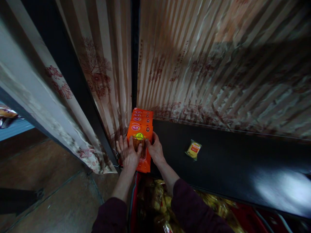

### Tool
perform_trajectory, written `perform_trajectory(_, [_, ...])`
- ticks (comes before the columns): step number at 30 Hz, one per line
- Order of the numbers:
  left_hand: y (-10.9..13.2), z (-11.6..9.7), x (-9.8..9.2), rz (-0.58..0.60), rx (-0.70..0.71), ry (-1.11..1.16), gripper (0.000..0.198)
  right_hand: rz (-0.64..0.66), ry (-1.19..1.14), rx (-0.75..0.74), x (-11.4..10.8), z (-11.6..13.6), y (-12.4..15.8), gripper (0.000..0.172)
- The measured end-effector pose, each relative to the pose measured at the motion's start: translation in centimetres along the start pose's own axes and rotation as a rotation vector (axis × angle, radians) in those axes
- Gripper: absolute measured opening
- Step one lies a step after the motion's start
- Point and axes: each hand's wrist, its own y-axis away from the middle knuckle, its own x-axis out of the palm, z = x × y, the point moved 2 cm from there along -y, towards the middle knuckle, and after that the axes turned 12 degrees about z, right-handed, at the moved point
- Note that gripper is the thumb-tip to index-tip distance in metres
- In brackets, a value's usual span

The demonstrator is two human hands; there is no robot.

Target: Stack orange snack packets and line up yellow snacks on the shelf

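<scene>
Looks like a small shop, snack aisle

Identical orange snack packets (141, 129) lined up in a row on a dark shelf (230, 161), a stray yellow packet (193, 150), and a red basket (245, 216) full of packaged goods below

Your left hand (128, 156) lies flat on the front orange packet (140, 129) of a row (142, 114) standing at the dark shelf's (230, 161) corner; your right hand (155, 150) clasps its other edge. Right of your fingers, well apart, a small yellow packet (193, 149) lies alone; below them, a red basket (245, 215) of snacks.
</scene>
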Motion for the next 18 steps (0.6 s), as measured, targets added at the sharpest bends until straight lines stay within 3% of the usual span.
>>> perform_trajectory(4, [0.0, -0.3, -0.4, 0.018, -0.001, -0.01, 0.051, -0.033, -0.051, 0.031, -0.1, -1.0, -1.3, 0.059])
perform_trajectory(10, [-0.3, -0.8, -0.8, 0.086, -0.031, -0.084, 0.056, -0.1, -0.025, 0.068, -0.7, -2.1, -4.1, 0.047])
perform_trajectory(18, [-0.3, -0.6, -0.5, 0.054, -0.034, -0.123, 0.056, -0.125, -0.024, 0.237, -0.7, -0.7, -5.9, 0.034])
